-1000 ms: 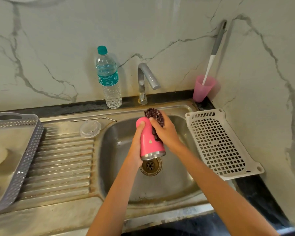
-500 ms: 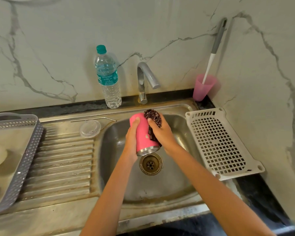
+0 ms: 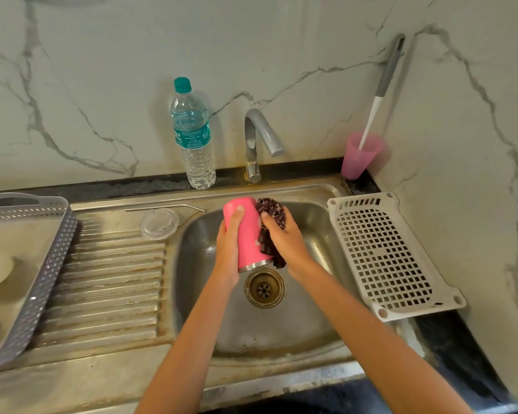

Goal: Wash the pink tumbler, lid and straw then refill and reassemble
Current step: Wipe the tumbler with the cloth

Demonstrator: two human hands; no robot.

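left hand [image 3: 228, 249] grips pink tumbler [image 3: 248, 234] over sink [image 3: 311, 348]; right hand [image 3: 284, 240] presses scrubber [image 3: 271, 209] against it

The pink tumbler [image 3: 248, 234] is held tilted, steel rim lowest, above the drain [image 3: 264, 288], while the clear lid [image 3: 159, 224] and bent metal straw [image 3: 165, 207] are laid close together on the drainboard [image 3: 108, 279].

Lid [image 3: 159, 224], perhaps straw [image 3: 165, 207], left of basin [image 3: 281, 333]
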